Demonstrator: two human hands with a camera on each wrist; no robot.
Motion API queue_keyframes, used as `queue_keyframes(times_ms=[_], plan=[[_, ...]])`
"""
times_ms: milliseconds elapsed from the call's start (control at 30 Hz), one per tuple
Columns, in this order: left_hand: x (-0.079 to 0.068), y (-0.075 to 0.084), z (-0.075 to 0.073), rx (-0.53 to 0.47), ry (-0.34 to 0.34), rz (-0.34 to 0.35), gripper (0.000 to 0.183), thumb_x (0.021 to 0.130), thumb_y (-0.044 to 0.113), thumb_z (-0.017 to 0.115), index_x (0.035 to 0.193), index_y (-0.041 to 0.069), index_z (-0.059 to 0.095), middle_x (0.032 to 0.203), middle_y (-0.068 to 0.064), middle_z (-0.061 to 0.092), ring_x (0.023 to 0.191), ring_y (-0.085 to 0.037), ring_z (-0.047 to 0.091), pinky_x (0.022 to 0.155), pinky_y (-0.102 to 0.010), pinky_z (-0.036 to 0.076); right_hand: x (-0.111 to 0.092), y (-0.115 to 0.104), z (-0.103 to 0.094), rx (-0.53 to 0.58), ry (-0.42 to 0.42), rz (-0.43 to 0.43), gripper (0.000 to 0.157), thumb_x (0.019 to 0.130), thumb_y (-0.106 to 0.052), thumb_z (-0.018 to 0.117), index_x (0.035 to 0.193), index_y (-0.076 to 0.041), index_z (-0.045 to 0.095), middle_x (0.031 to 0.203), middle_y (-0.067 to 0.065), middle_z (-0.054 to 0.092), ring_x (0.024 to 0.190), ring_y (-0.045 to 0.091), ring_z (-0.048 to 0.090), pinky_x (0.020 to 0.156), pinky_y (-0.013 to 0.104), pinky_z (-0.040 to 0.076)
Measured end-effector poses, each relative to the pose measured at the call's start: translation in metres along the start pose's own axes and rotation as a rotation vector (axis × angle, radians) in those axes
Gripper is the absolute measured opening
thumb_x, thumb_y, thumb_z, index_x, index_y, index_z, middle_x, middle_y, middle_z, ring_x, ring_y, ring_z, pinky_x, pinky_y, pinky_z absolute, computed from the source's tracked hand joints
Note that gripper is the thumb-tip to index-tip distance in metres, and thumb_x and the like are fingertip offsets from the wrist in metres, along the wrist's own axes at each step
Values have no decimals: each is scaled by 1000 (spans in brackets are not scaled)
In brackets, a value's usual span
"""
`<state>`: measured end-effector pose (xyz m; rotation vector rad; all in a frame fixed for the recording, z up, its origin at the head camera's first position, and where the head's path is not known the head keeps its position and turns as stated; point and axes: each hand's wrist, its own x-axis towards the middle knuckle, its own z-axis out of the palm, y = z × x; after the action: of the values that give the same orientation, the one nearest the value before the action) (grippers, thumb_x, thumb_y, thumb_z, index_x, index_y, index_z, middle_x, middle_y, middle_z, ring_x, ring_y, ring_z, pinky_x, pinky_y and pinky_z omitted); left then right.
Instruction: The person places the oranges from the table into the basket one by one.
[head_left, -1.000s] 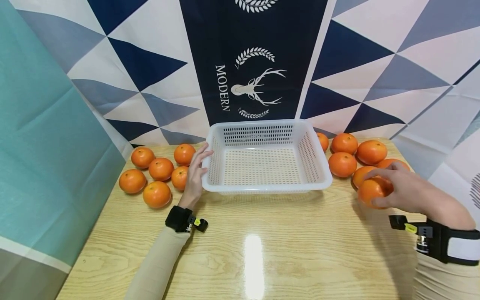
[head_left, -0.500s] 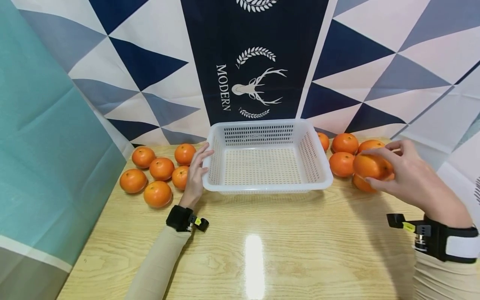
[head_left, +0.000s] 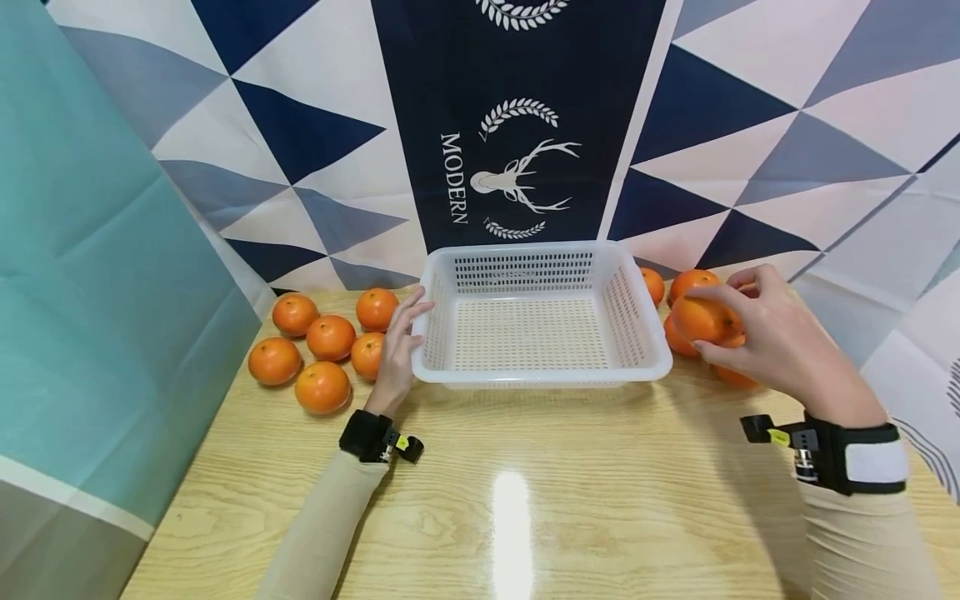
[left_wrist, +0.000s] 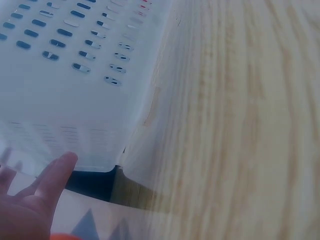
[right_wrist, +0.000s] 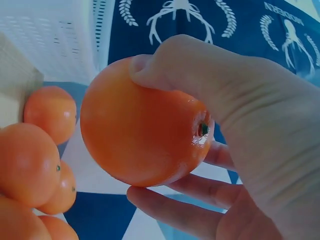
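My right hand [head_left: 776, 333] holds an orange [right_wrist: 145, 125] between thumb and fingers, raised in front of the other oranges to the right of the basket. The green stem end of the fruit faces my palm in the right wrist view. A white plastic basket [head_left: 540, 375] with slotted walls stands at the back middle of the table, with nothing in it. Against its left side rests my left hand [head_left: 396, 358], fingers extended along the rim. In the left wrist view, those fingers [left_wrist: 55, 177] lie by the basket's wall.
Several oranges [head_left: 322, 387] sit left of the basket, close to my left hand. More oranges [right_wrist: 50, 115] lie on its right, partly hidden by my right hand. A patterned cloth [head_left: 315, 125] hangs behind the wooden table [head_left: 600, 500].
My right hand has lifted the orange from the right-hand group and carried it up and leftward, toward the basket. My left hand keeps its place at the basket's rim.
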<state>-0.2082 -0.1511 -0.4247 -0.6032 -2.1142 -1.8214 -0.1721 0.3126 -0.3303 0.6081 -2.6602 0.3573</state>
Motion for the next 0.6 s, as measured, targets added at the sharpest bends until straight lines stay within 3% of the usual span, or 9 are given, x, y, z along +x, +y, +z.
queue_keyframes(times_ms=[100, 233, 600], plan=[[0, 0, 1, 7, -5, 2, 48, 89, -13, 34, 134, -18, 49, 159, -33, 27, 149, -42, 21, 121, -67, 15, 8, 0, 2, -21, 7, -25, 60, 65, -19, 89, 121, -14, 66, 115, 29, 47, 96, 45, 50, 68, 59, 50], [0, 1, 1, 16, 1, -1, 48, 89, -13, 34, 134, -18, 49, 158, -33, 28, 149, -42, 21, 121, -67, 15, 23, -3, 0, 1, -4, 8, 57, 69, -19, 86, 122, -17, 66, 117, 29, 44, 91, 46, 51, 66, 61, 51], [0, 1, 0, 13, 4, -8, 49, 88, -12, 34, 134, -17, 50, 159, -32, 29, 149, -41, 22, 120, -67, 19, 64, -10, -14, 32, -8, 27, 58, 74, -23, 83, 128, -18, 63, 123, 29, 40, 95, 47, 48, 69, 62, 50]])
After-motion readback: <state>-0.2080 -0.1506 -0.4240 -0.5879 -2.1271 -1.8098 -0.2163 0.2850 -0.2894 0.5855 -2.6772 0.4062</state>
